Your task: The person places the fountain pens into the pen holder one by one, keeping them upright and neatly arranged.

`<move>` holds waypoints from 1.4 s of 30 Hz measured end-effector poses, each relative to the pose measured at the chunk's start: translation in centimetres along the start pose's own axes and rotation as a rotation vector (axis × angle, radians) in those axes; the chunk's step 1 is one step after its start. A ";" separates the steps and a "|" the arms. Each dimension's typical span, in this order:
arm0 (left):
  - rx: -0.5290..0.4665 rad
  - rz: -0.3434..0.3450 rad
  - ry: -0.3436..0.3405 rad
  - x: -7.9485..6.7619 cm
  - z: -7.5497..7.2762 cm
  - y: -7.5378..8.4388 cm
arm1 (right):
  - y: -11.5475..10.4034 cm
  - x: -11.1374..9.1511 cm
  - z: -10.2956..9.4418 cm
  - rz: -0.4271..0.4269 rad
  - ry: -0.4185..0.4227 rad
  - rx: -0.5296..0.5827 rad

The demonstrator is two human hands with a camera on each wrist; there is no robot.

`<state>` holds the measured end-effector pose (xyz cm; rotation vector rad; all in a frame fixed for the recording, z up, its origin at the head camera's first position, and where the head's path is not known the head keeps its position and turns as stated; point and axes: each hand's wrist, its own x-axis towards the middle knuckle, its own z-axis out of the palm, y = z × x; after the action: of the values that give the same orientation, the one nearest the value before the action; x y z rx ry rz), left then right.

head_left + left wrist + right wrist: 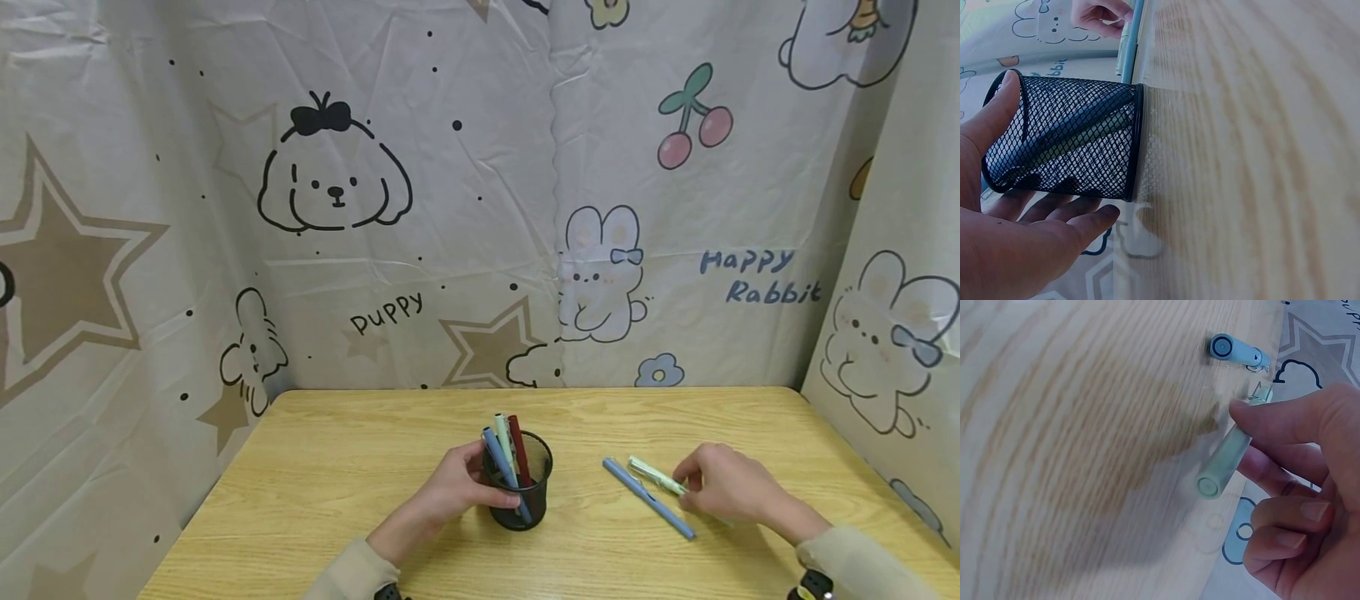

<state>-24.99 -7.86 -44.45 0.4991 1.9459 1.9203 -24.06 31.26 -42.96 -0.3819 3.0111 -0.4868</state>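
A black mesh pen holder stands upright on the table, with a blue pen, a light green pen and a dark red pen leaning in it. My left hand grips this holder from the left; in the left wrist view the thumb lies at the rim and the fingers reach along the far side. To the right, my right hand pinches another light green pen between thumb and fingers. Beside that pen, a second blue pen lies slantwise on the table.
The wooden table has a light yellow grain. Behind it and at both sides hangs a pale cloth printed with cartoon animals, stars and words. Dark wrist bands sit near the beige sleeves.
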 end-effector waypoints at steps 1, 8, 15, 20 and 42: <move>-0.001 -0.002 0.001 0.0 0.0 0.0 | 0.0 0.0 0.0 0.004 0.005 0.004; -0.005 -0.006 -0.002 -0.1 0.1 0.2 | -0.3 0.1 -0.1 0.022 0.028 0.051; -0.005 -0.016 0.007 -0.1 0.1 0.2 | -0.5 -0.1 -0.3 -0.024 0.040 0.083; -0.003 -0.010 0.003 -0.1 0.0 0.2 | -0.8 -0.4 -0.5 -0.047 0.051 0.128; 0.005 -0.005 -0.002 0.0 0.0 0.1 | -2.2 -0.5 -0.7 -0.067 0.128 0.265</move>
<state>-25.03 -7.87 -44.36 0.4962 1.9491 1.9120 -23.12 29.61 -41.62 -0.4479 3.0029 -0.9361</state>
